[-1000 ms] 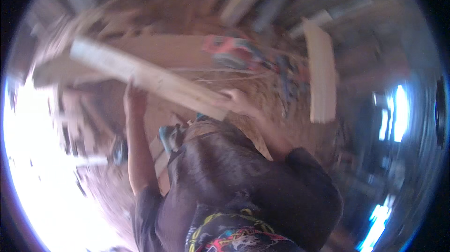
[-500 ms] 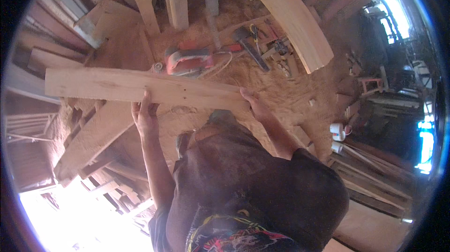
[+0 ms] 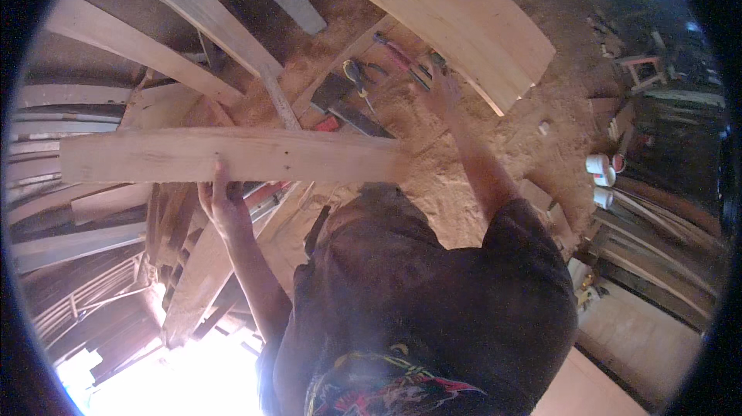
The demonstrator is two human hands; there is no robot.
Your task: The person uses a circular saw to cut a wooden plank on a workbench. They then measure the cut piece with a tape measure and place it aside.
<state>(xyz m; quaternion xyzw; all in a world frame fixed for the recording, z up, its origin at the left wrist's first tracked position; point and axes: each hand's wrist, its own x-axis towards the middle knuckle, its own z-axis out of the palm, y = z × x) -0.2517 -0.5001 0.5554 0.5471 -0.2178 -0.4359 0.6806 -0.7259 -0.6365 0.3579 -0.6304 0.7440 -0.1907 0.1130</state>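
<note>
A long pale wooden board [image 3: 154, 155] with a few small dark holes lies across my front. My left hand [image 3: 226, 201] grips its lower edge, thumb on the face and fingers behind. The right end of the board has no hand on it. My right hand [image 3: 443, 95] is stretched out, fingers extended and somewhat blurred, beside a red-handled tool [image 3: 398, 54] on the sawdust. Left of that lie a yellow-and-black screwdriver [image 3: 355, 76] and a dark-headed hammer [image 3: 352, 113]. The board mostly covers a red power tool [image 3: 329, 124].
A wide curved wooden panel [image 3: 456, 18] stands just beyond my right hand. Several planks [image 3: 193, 10] lean at the far left. White containers [image 3: 599, 170] and stacked timber [image 3: 657, 257] are at the right. Sawdust [image 3: 440, 192] covers the ground.
My right hand has let go of the board's right end and reached forward to the tools. My left hand still holds the board. The view has turned, shifting the surroundings.
</note>
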